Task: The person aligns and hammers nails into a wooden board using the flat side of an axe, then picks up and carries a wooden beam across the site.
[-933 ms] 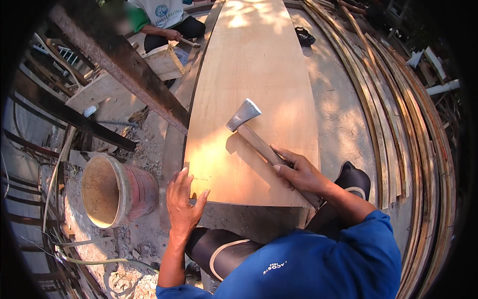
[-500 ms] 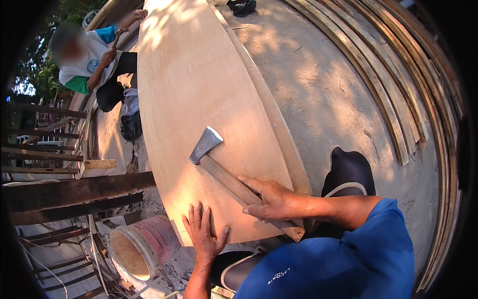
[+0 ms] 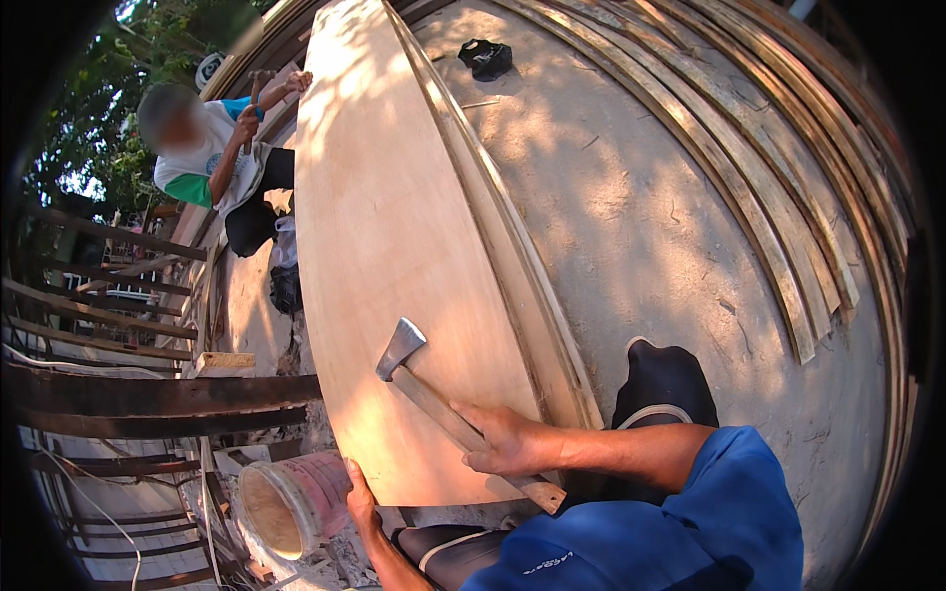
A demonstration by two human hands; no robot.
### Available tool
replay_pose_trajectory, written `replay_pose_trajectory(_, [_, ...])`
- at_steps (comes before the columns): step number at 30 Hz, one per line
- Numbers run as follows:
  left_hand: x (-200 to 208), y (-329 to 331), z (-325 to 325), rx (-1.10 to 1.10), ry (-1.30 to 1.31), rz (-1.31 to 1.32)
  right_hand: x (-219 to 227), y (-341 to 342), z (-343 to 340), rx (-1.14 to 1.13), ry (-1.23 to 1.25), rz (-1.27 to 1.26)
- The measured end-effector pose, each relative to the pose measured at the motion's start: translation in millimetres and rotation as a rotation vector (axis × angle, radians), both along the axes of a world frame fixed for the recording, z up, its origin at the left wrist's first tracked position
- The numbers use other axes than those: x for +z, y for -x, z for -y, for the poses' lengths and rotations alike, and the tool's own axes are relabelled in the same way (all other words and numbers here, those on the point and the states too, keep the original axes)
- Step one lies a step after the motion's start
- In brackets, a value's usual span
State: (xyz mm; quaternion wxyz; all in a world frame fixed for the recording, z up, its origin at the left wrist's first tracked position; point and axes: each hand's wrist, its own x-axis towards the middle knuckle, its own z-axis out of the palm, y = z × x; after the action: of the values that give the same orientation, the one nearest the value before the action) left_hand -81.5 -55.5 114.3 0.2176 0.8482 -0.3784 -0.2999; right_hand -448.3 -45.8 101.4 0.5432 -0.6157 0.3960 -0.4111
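My right hand (image 3: pixel 507 440) is wrapped around the wooden handle of a hatchet (image 3: pixel 434 404). The hatchet's steel head points away from me, over the plywood sheet (image 3: pixel 394 236). At the sheet's near left corner, my left hand (image 3: pixel 361 500) grips the edge; some of its fingers are hidden. A second pale board (image 3: pixel 567 369) shows below the sheet along its right side.
Across the far left, a person (image 3: pixel 222 163) holds a hammer (image 3: pixel 254 103), the other hand at the sheet's far edge. A bucket (image 3: pixel 296 502) stands near my left hand. Dark beams (image 3: pixel 158 394) lie left, long planks (image 3: pixel 729 158) right; a black bag (image 3: pixel 486 59) sits beyond.
My left hand has gone from lying flat on the sheet to its left edge. The hatchet head has come nearer to me. The other person's hammer is now raised into clearer view.
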Motion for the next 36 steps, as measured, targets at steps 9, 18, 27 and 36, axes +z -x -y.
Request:
replay_pose_trajectory(9, [-26,-22,-5,-0.030,0.006,0.085,31,19,-7,0.074,-0.128,-0.090])
replay_pose_trajectory(18, [-21,0,-12,-0.089,0.165,-0.126,31,24,-4,0.099,-0.109,-0.182])
replay_pose_trajectory(27, [-30,-5,-8,-0.131,0.122,0.143,37,23,-2,0.098,-0.113,-0.180])
replay_pose_trajectory(36, [-36,-1,-18,-0.214,0.279,-0.005,71,49,7,0.163,-0.551,-0.033])
